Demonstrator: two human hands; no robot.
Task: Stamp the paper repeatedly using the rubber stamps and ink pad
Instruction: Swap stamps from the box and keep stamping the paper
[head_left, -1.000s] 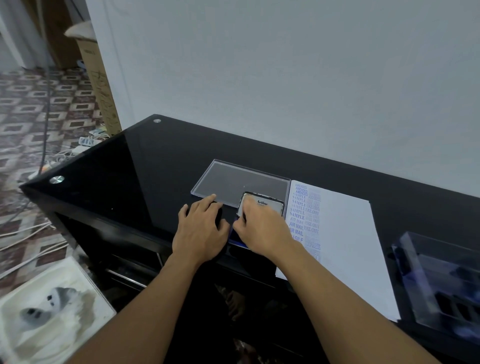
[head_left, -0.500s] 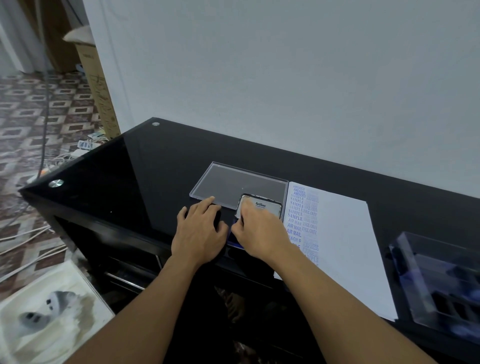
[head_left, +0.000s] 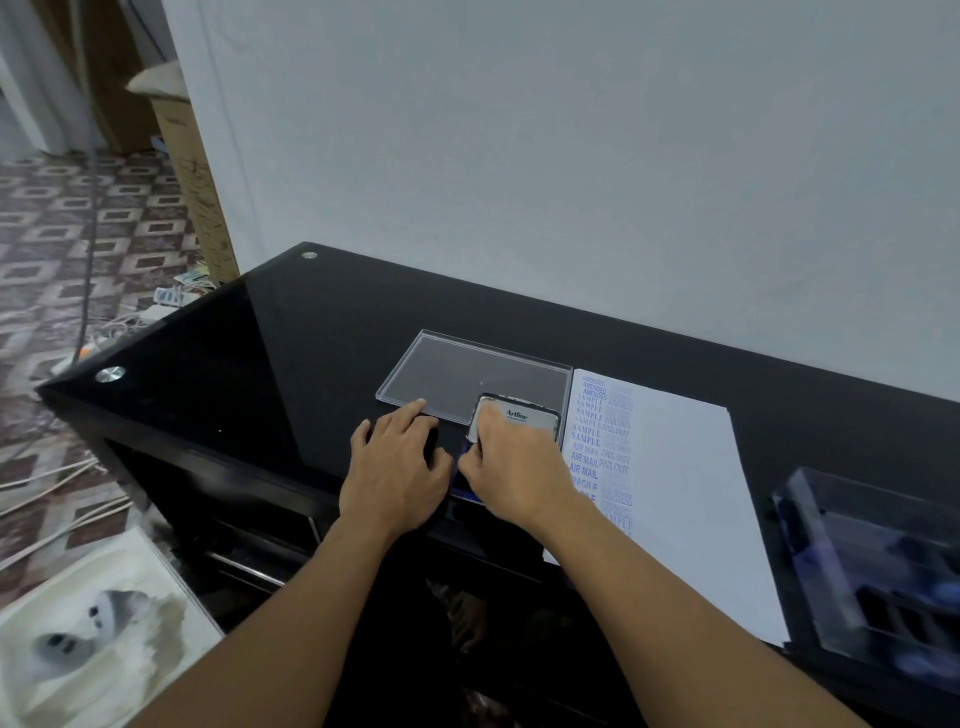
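A white paper (head_left: 675, 467) lies on the black glass table (head_left: 285, 364), with columns of blue stamped words down its left side. Left of it sits the ink pad, its Artline lid (head_left: 524, 415) raised and a strip of blue pad (head_left: 462, 486) showing. My right hand (head_left: 514, 467) is curled down over the pad, pinching what seems to be a rubber stamp hidden beneath it. My left hand (head_left: 395, 467) rests flat on the table beside the pad, fingers spread over something dark.
A clear flat plastic lid (head_left: 467, 369) lies behind the ink pad. A clear box (head_left: 872, 561) holding several dark stamps stands at the right, near the table's front edge. Cables and a printed picture lie on the floor to the left.
Both hands stay in nearly the same place at the ink pad. Only the view has shifted slightly.
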